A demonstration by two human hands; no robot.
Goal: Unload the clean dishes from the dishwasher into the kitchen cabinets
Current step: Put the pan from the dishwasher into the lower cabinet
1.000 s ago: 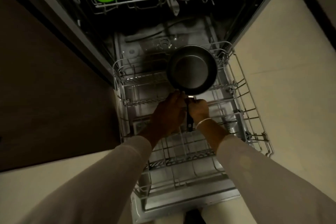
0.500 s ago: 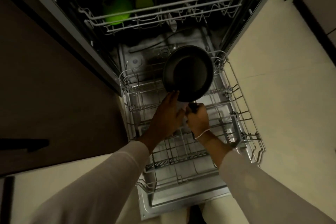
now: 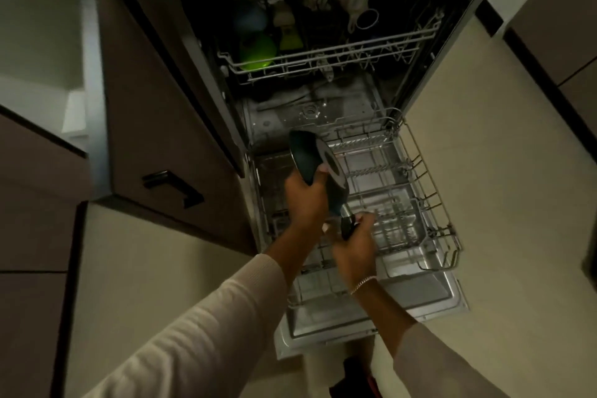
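Dark round metal frying pan (image 3: 303, 155): held tilted on edge above pulled-out grey wire lower rack (image 3: 420, 203). Left hand (image 3: 305, 200) grips pan's wall; right hand (image 3: 353, 249) clasps its black handle (image 3: 347, 226). Cream floor (image 3: 500, 171) lies open rightward.

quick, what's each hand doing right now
left hand: grips the frying pan by its rim
right hand: grips the pan's handle
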